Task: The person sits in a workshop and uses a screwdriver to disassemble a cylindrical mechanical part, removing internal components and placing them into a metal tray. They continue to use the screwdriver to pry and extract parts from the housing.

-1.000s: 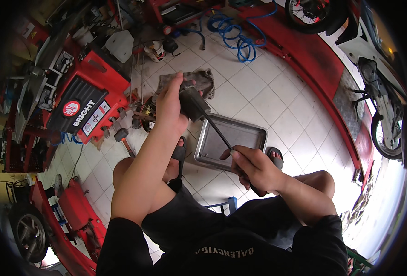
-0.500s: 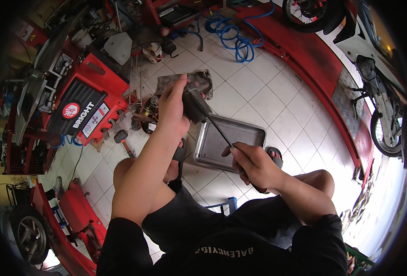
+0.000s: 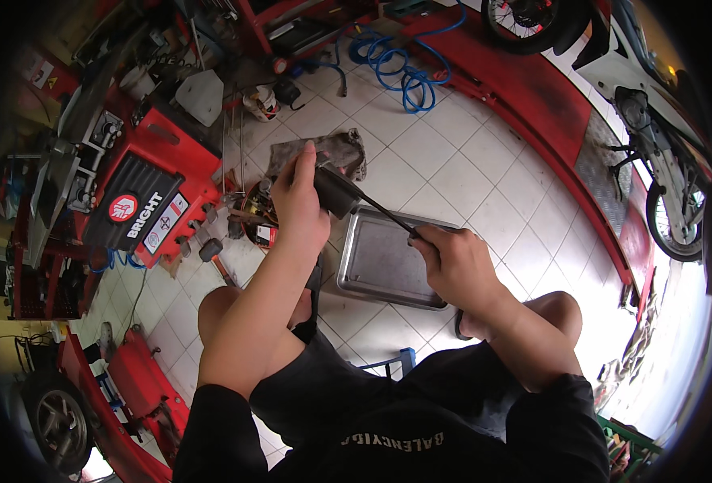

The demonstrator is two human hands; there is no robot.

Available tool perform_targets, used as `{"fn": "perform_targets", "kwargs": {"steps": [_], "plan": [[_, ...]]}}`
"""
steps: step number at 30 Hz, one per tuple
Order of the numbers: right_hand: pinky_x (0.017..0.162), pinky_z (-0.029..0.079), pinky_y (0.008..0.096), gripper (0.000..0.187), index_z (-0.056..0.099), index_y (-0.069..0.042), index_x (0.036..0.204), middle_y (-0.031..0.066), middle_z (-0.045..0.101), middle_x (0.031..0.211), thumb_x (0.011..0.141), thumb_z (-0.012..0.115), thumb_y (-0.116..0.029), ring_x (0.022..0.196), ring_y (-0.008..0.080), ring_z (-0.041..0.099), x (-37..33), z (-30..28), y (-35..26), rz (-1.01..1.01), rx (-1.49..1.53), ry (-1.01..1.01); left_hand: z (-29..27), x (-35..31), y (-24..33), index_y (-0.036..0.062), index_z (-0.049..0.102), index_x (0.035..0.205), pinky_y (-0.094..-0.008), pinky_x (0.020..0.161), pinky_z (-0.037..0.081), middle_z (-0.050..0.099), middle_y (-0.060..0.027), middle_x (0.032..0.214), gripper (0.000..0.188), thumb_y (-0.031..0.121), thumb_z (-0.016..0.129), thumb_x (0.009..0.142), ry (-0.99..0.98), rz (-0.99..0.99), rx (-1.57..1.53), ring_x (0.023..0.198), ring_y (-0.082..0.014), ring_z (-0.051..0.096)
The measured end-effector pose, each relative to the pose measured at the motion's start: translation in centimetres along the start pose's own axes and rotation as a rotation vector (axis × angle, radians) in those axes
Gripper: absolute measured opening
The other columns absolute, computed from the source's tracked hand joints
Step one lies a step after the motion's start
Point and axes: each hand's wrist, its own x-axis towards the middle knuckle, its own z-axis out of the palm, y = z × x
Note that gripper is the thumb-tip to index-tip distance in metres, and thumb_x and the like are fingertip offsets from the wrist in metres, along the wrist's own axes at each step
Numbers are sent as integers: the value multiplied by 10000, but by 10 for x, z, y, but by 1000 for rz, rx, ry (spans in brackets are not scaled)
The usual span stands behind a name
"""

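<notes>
My left hand is closed round a dark, box-shaped part, holding it up over the floor; what it belongs to I cannot tell. A long, thin dark rod-like tool slants from this part down to my right hand, whose fingers are wrapped round its near end. The tool's far end meets the part's right side; whether it goes inside is hidden. Below both hands, a shallow metal tray lies on the tiles. Just beyond my left hand is a dirty grey cloth or sheet.
On the left stands a red and black machine, with a hammer and a container of tools nearby. A coiled blue hose lies far ahead. Along the right runs a red ramp, with a motorcycle beyond.
My right hand has moved up and to the right, and the tool now slants less steeply. The dark part has turned slightly in my left hand, which keeps its hold.
</notes>
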Motion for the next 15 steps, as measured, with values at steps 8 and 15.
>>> {"fn": "perform_targets", "kwargs": {"steps": [8,15], "plan": [[585,516,394,141,678,-20,1022,125,694,789,955,621,-130,650,305,662,12,6,6,-16,-156,31,-4,5,-12,19,599,1105,-405,783,591,665,-100,1018,328,289,717,961,107,14,-46,876,-259,670],[720,538,330,269,659,68,1157,120,713,864,1046,484,-103,836,166,694,3,6,9,347,1042,-619,1,2,7,39,616,1086,-405,753,582,701,-114,1062,281,289,686,976,-125,-143,153,840,-273,686]]}}
